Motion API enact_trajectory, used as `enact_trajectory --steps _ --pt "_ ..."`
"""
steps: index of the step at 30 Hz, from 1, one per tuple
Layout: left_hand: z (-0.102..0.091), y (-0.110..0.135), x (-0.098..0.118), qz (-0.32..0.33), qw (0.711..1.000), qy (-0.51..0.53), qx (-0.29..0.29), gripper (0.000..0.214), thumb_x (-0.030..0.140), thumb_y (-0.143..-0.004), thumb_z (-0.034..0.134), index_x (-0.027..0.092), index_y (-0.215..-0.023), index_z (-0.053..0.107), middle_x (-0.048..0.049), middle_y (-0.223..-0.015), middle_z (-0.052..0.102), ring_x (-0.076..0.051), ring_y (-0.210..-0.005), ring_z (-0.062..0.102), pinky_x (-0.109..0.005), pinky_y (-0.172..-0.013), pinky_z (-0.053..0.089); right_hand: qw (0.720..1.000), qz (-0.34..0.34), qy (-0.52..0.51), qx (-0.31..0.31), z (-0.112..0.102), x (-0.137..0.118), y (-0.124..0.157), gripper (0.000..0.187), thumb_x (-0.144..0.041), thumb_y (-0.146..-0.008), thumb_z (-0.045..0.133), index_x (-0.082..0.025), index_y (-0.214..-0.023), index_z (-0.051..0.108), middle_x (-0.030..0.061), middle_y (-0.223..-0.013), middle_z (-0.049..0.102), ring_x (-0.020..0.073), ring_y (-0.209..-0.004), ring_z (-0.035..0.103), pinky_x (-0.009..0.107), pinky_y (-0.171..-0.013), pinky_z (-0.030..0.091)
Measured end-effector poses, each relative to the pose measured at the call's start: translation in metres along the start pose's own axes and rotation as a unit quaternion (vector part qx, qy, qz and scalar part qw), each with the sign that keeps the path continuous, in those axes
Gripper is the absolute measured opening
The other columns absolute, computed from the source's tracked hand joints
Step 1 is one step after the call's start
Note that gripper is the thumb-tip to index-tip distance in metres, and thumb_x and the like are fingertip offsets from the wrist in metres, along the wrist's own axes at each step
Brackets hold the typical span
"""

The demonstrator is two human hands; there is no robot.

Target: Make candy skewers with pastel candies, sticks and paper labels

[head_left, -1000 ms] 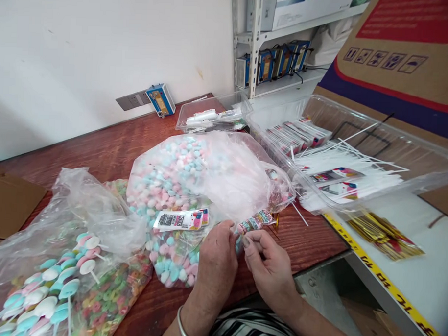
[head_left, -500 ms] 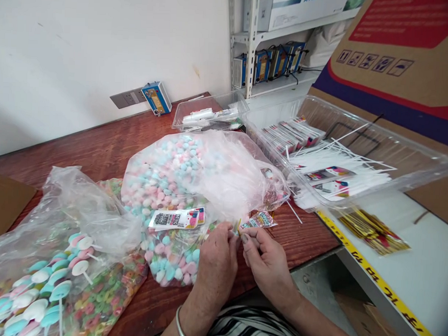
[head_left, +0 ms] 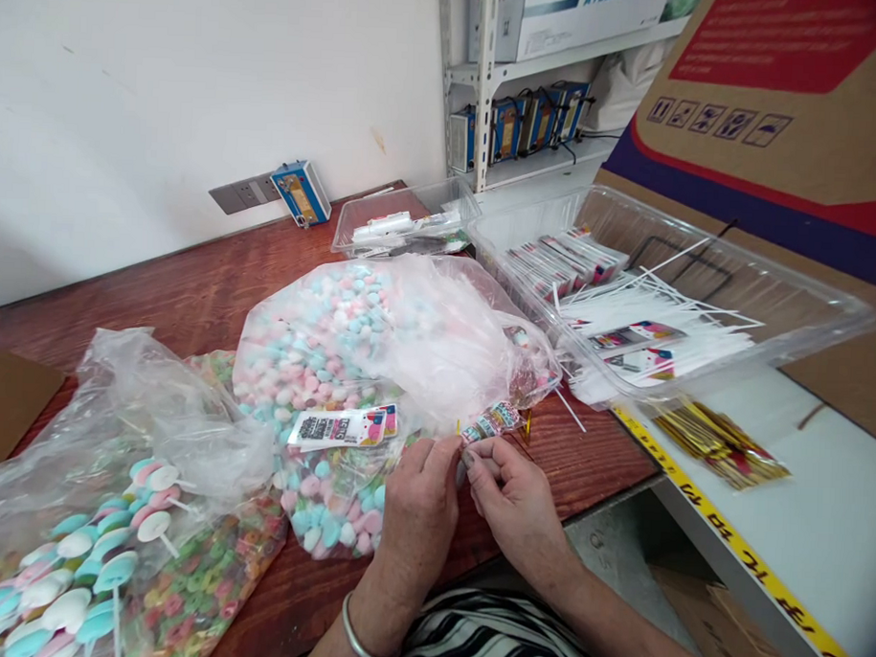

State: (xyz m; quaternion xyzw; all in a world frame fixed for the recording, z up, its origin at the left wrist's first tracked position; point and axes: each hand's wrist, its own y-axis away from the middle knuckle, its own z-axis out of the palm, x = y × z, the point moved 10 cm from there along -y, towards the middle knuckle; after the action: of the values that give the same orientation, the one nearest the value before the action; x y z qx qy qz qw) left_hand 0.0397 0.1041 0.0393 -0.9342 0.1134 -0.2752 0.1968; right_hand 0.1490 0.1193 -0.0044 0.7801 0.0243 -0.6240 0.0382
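Note:
My left hand (head_left: 422, 496), with a bangle at the wrist, has thumb and fingers pinched together at the neck of a small printed candy bag (head_left: 490, 422). From the other side my right hand (head_left: 513, 494) pinches the same gathered neck, its fingers curled. A short end of a gold twist tie (head_left: 459, 426) sticks up by the left fingertips; the rest is hidden. Just beyond the hands lies a large clear bag of pink, blue and white candies (head_left: 307, 362). Printed white cards (head_left: 343, 427) rest on it.
Lollipops (head_left: 117, 568) and ring-shaped gummies (head_left: 192, 574) lie bagged at the left. A clear tray (head_left: 815, 327) holds white sticks (head_left: 668, 322) and printed cards. Gold twist ties (head_left: 718, 439) lie on the white surface right. An open carton (head_left: 751, 186) stands behind.
The small candy bag has swung up and now shows its printed side beyond my fingers. Both hands stay pinched together at its neck, and the gold tie end has shifted slightly left.

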Motion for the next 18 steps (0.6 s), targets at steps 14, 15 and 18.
enact_trajectory --steps 14,15,18 --pt "0.045 0.010 -0.049 -0.360 0.781 0.508 -0.052 0.013 0.025 -0.076 0.071 0.015 -0.083 0.070 -0.0005 -0.069 0.064 -0.008 -0.057 0.052 -0.020 -0.055 0.041 0.993 -0.050 0.096 0.041 -0.006 -0.002 0.000 0.014 -0.029 -0.093 0.048 -0.021 -0.083 0.054 0.0031 -0.073 0.068 0.0172 -0.063 0.064 0.027 -0.059 0.047" --pt "0.053 0.014 -0.048 -0.387 0.725 0.568 -0.053 0.017 0.027 -0.072 0.074 0.014 -0.082 0.069 0.0009 -0.064 0.061 -0.006 -0.052 0.047 -0.018 -0.050 0.036 0.998 -0.027 0.050 0.034 -0.005 0.002 -0.002 0.015 -0.032 -0.093 0.048 -0.021 -0.083 0.053 0.0012 -0.068 0.066 0.0155 -0.057 0.061 0.025 -0.054 0.046" --pt "0.069 0.019 -0.038 -0.428 0.601 0.672 -0.064 0.027 0.027 -0.065 0.081 0.011 -0.082 0.068 0.0039 -0.057 0.053 -0.003 -0.048 0.039 -0.015 -0.046 0.030 0.996 0.044 -0.079 0.002 0.002 0.015 -0.005 0.017 -0.038 -0.092 0.050 -0.022 -0.086 0.051 -0.0065 -0.054 0.053 0.0103 -0.038 0.045 0.022 -0.038 0.036"
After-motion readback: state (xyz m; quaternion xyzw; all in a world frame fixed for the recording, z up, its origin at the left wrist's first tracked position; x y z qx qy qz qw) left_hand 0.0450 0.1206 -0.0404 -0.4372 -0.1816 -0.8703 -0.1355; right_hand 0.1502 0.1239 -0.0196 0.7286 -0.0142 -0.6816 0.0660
